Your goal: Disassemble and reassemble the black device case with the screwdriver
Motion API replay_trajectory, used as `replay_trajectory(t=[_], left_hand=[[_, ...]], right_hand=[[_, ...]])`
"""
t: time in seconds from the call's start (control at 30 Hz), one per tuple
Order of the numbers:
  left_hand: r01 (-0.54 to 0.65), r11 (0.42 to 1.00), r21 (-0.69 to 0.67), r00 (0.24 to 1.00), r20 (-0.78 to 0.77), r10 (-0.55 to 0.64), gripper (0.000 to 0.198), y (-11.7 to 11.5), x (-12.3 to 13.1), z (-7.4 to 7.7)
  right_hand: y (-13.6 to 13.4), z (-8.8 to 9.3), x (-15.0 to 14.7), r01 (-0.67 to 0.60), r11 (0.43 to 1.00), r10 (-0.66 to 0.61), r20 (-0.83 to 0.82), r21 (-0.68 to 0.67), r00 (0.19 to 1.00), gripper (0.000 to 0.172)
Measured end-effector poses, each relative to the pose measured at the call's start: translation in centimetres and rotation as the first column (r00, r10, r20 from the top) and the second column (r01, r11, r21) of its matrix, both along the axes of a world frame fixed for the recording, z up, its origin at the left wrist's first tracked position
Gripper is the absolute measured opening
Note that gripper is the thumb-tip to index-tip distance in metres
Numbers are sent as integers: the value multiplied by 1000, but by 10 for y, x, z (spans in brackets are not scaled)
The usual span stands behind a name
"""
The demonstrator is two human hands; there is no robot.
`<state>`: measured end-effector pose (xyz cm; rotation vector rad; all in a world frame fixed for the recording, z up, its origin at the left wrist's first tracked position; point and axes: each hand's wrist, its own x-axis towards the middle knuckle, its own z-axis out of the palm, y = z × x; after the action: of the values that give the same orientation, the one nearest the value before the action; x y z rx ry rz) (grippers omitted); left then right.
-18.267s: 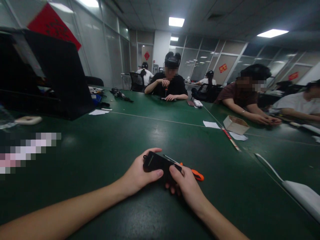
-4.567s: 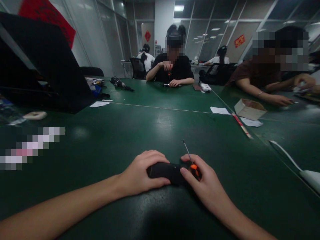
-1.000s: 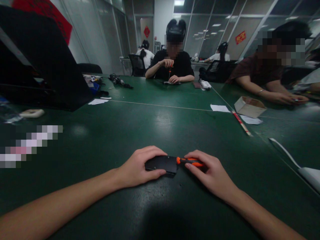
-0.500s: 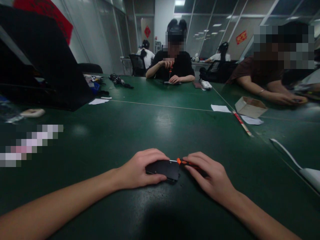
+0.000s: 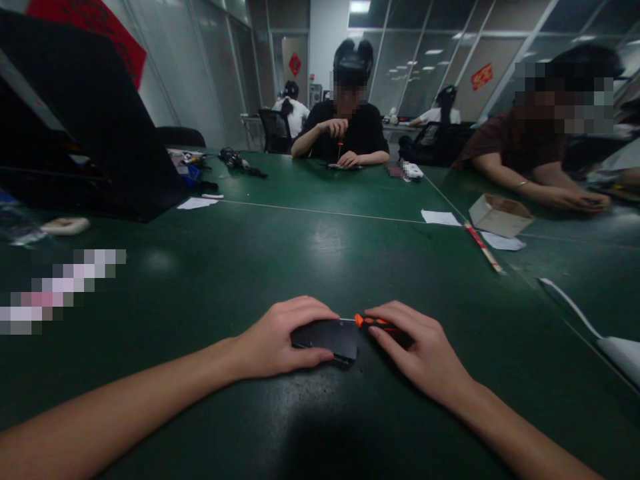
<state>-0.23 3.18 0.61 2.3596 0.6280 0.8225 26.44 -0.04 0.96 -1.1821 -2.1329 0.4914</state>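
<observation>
You seem to be working at the end nearest your right hand (image 5: 425,350), which grips a slim orange-handled screwdriver (image 5: 373,323), metal tip against the flat, matte black device (image 5: 327,333) that your left hand (image 5: 280,340) clamps onto the smooth green table (image 5: 320,253), so next calls for steady, level pressure.

Dim room, lit from overhead.
I see ceiling panels (image 5: 357,6) glaring softly off the green table (image 5: 325,243); my own shadow darkens the near edge, and the frame's edges bend and blur.
</observation>
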Motion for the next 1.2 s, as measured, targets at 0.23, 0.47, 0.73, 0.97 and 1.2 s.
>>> replay_trajectory(t=[0.23, 0.47, 0.73, 0.97, 1.2], left_hand=[[-17, 999, -33, 1000, -4, 16, 43, -1, 1, 2], [-26, 998, -61, 999, -29, 24, 43, -1, 2, 3], [-22, 997, -72, 998, -55, 18, 44, -1, 2, 4], [-19, 998, -66, 998, -62, 15, 43, -2, 2, 4], [-24, 997, -66, 994, -107, 17, 43, -2, 2, 3]], right_hand=[[3, -4, 2, 141, 989, -143, 53, 33, 988, 11], [3, -3, 1, 61, 998, -63, 73, 29, 995, 15], [-3, -2, 1, -127, 992, 128, 86, -22, 988, 23], [-1, -2, -2, -67, 998, 66, 161, -2, 985, 20], [-1, -6, -1, -30, 999, 25, 194, 27, 981, 25]])
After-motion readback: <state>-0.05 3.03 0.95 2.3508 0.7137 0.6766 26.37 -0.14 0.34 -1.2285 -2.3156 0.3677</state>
